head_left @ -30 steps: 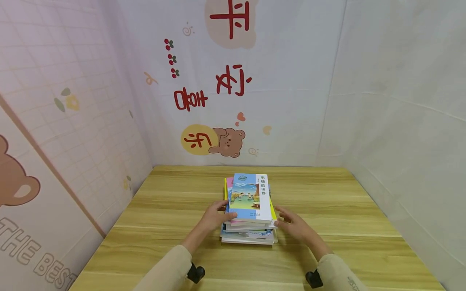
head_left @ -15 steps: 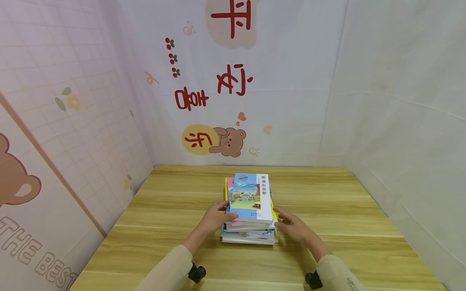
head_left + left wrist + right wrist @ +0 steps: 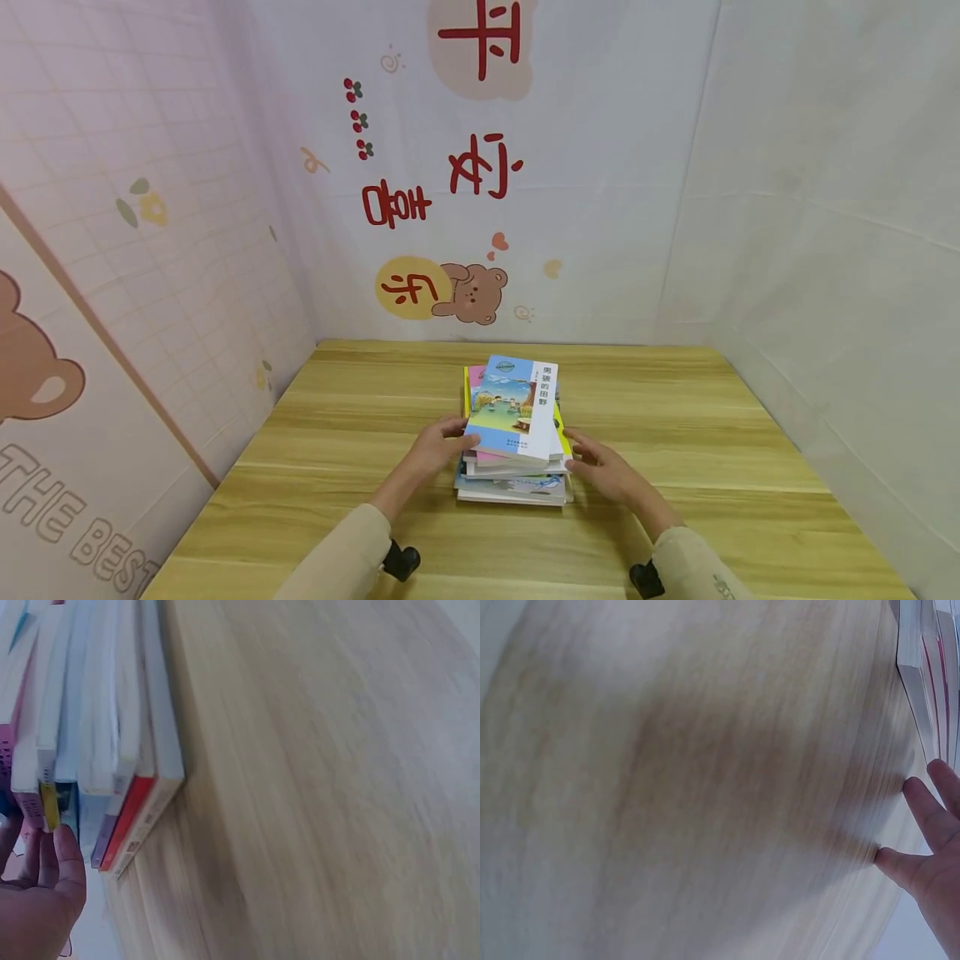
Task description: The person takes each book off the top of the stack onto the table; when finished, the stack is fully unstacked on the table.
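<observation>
A stack of several thin books [image 3: 513, 485] stands in the middle of the wooden table, with white page edges facing me. On top lies a blue and white book [image 3: 508, 408] with a countryside scene, turned at a slant over the books below. My left hand [image 3: 437, 447] pinches its lower left edge, thumb over the cover corner. In the left wrist view, fingertips [image 3: 69, 840] sit at the coloured spines of the upper books. My right hand [image 3: 611, 472] is beside the stack's right side, its fingers spread and fingertips close to the books, as the right wrist view also shows.
Wood-grain table [image 3: 360, 392] surrounds the stack on all sides. White printed cloth walls [image 3: 600, 208] rise behind and on both sides, with red characters and a cartoon bear [image 3: 476, 293]. Black wrist mounts [image 3: 401, 562] hang under the sleeves.
The top book has turned clockwise, its near left corner shifting left and its far end right. My left hand has moved slightly left with it; the right hand has stayed put.
</observation>
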Available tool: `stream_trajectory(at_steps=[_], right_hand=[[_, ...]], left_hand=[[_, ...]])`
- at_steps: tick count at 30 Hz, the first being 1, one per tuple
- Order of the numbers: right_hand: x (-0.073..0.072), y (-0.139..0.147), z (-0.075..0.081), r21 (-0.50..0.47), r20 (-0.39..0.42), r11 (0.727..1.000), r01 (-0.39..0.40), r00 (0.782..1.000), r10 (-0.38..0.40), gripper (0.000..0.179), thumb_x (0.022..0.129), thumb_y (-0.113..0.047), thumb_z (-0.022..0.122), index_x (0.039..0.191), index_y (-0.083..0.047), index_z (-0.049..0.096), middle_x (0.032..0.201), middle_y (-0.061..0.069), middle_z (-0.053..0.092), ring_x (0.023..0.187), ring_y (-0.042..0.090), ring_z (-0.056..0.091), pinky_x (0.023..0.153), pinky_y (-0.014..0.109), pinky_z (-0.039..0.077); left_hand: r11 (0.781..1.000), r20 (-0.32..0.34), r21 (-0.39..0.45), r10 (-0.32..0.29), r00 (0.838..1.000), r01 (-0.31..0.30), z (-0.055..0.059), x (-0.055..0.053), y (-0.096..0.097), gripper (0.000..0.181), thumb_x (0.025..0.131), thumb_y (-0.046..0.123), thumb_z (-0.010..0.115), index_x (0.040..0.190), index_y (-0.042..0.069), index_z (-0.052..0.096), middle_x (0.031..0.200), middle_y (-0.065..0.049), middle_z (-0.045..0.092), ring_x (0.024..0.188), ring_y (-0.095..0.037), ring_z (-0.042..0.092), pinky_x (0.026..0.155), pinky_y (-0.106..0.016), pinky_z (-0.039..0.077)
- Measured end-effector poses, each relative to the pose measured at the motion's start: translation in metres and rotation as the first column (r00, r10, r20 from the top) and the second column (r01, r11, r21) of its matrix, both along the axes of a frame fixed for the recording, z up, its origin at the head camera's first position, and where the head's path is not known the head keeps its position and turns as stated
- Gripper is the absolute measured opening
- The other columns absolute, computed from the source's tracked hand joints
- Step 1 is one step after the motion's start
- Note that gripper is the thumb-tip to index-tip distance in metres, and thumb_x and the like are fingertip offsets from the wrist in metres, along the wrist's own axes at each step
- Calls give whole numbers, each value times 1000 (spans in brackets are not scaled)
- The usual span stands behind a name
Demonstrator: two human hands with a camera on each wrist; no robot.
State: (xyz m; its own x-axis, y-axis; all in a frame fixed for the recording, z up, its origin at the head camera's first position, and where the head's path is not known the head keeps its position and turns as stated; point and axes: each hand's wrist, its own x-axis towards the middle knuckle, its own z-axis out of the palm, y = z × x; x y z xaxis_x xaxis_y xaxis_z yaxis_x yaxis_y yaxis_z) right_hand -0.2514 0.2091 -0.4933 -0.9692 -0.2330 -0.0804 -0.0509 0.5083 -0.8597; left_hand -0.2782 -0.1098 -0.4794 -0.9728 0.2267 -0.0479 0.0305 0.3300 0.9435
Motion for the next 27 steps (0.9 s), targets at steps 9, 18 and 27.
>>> stream_trajectory(at_steps=[9, 18, 27], right_hand=[[2, -1, 0, -1, -4, 1000, -9, 1000, 9, 58, 99, -22, 61, 152, -11, 41, 141, 33, 47, 131, 48, 44, 106, 62, 36], [2, -1, 0, 3, 2, 1000, -1, 1000, 1, 58, 98, -22, 62, 151, -13, 42, 140, 29, 50, 131, 46, 45, 106, 62, 36], [1, -2, 0, 6, -4, 1000, 5, 1000, -5, 59, 97, -21, 63, 151, -12, 42, 138, 28, 52, 128, 45, 48, 105, 62, 37]], left_hand=[[987, 60, 148, 60, 996, -68, 2, -3, -1, 58, 92, 17, 71, 139, -7, 49, 130, -20, 55, 111, -29, 56, 98, -51, 47], [917, 105, 374, 108, 989, -140, 4, -7, -24, 48, 91, -5, 52, 138, -10, 43, 123, -25, 61, 89, -25, 67, 84, -49, 56], [859, 127, 479, 135, 983, -180, 1, -3, -57, 55, 96, -6, 52, 146, -14, 32, 133, -31, 52, 90, -19, 67, 76, -36, 58]])
